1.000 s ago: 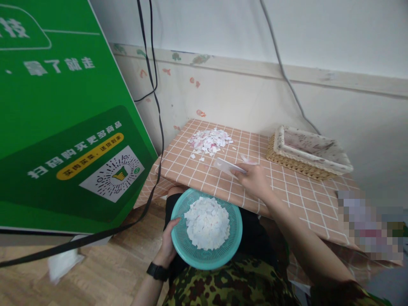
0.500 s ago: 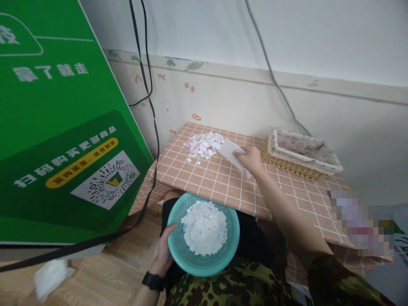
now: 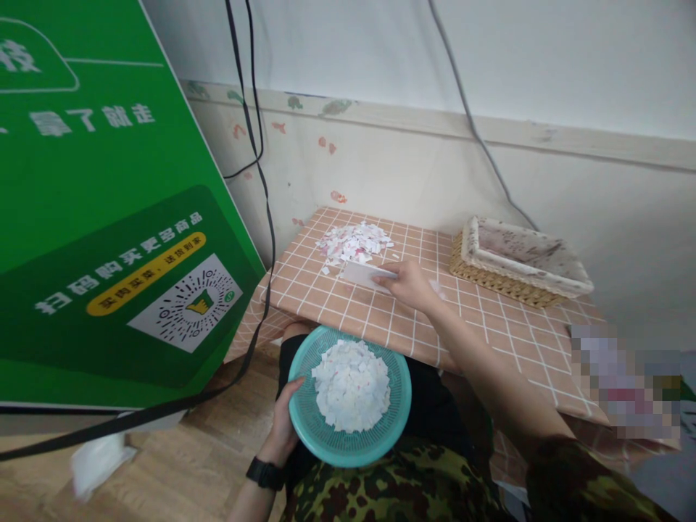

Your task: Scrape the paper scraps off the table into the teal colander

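My left hand (image 3: 284,417) grips the left rim of a round teal plastic colander (image 3: 403,406), which rests on my lap below the table edge. Small white paper scraps (image 3: 352,388) are heaped inside it. Over the table, my right hand (image 3: 407,283) is closed on the right end of a flat white card (image 3: 362,274), seen nearly edge-on. Just beyond the card lies a loose pile of paper scraps (image 3: 356,241), white with some pink. A few stray bits lie at the pile's edges.
The checked brown tablecloth (image 3: 326,308) covers the table against the wall. A cloth-lined wicker basket (image 3: 505,284) stands at the right. A large green sign (image 3: 109,167) rises on the left, with dark cables (image 3: 264,196) hanging before it. White plastic (image 3: 101,464) lies on the floor.
My right hand has moved left and toward me with the card, which has swung to the near side of the scrap pile. My left hand keeps its hold on the colander.
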The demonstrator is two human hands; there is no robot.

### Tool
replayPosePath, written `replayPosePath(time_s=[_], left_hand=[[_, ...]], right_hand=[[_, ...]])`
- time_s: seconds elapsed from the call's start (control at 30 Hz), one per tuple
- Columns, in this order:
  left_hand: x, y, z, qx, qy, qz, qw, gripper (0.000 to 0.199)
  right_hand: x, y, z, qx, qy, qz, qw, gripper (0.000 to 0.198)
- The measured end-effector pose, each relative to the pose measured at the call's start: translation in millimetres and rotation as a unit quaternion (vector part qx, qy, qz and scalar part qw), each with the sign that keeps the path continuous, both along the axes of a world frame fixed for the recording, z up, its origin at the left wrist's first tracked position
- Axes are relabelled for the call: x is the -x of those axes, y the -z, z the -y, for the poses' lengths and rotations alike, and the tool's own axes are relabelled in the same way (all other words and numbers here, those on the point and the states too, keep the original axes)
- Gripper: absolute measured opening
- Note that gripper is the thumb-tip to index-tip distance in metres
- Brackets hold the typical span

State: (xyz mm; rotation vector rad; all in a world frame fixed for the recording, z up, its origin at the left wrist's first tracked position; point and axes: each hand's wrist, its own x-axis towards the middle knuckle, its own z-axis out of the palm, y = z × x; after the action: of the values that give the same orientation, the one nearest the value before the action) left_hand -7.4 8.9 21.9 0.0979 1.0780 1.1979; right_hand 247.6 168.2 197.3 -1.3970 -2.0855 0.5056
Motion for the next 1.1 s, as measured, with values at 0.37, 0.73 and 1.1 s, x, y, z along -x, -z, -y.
replayPosePath(time_s=[0.37, 0.73, 1.1], left_hand=[[-1, -5.0, -1, 0.013, 0.003, 0.021, 1.0, 0.015], [-2, -7.9, -1, 0.01, -0.008, -0.012, 1.0, 0.011], [2, 7.0, -2, 0.005, 0.006, 0.01, 1.0, 0.014]], right_hand=[[2, -16, 30, -0.043, 0.011, 0.084, 0.996, 0.023], [97, 25, 84, -0.143, -0.118, 0.223, 0.957, 0.04], [-11, 29, 73, -0.102, 0.135, 0.199, 0.965, 0.049]])
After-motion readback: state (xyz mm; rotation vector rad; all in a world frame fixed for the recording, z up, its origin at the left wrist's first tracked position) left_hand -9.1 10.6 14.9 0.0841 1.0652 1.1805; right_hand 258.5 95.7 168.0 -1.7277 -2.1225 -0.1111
